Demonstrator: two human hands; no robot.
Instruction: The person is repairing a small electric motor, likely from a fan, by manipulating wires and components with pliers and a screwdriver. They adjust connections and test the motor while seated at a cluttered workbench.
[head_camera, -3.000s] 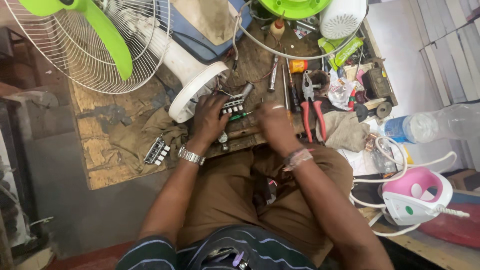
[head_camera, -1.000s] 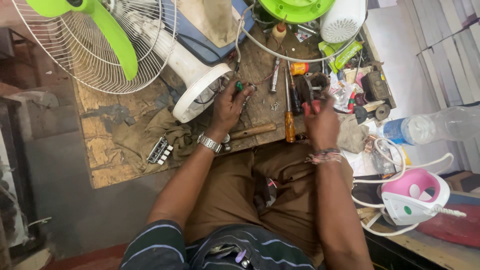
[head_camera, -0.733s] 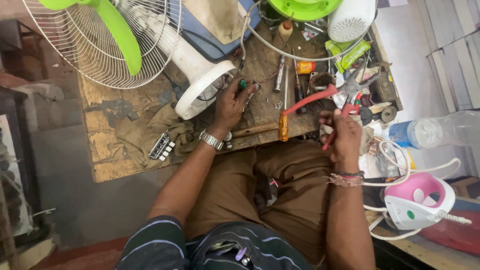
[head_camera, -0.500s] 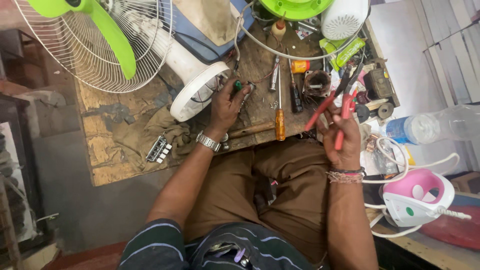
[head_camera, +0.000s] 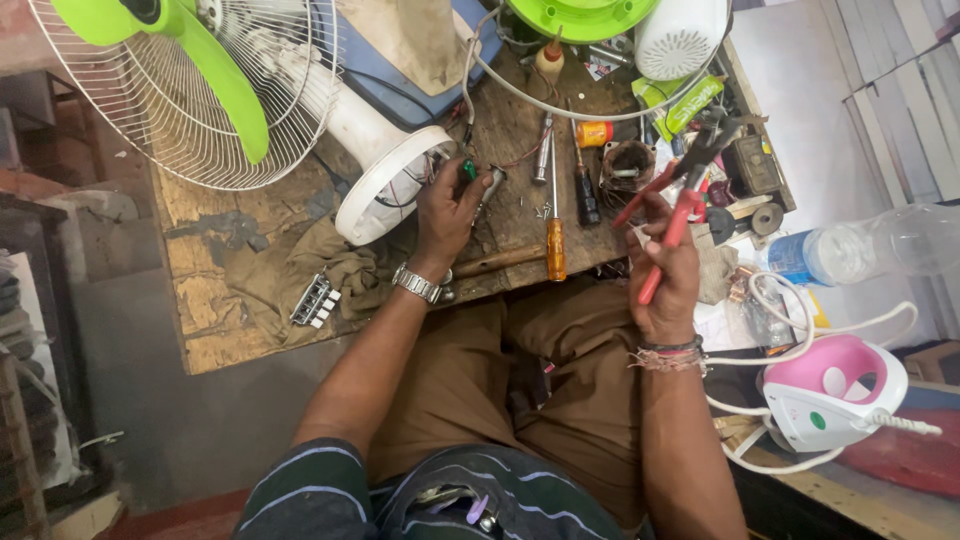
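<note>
Red-handled pliers (head_camera: 672, 205) sit clasped in your right hand (head_camera: 668, 285), raised over the bench edge, jaws angled up and away. Your left hand (head_camera: 447, 215) pinches a small green-capped part (head_camera: 468, 171) by the fan's white motor housing (head_camera: 385, 185). Judged step: tool ready; next, bring jaws to that part.

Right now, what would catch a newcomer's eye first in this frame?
Probably the bright green fan blade inside its white wire guard at the top left of the worn wooden bench. Next, the red-handled pliers raised in the right hand above the cluttered right side, while the left hand grips a small green-tipped part by the fan's white motor housing. A pink and white iron sits at lower right.
</note>
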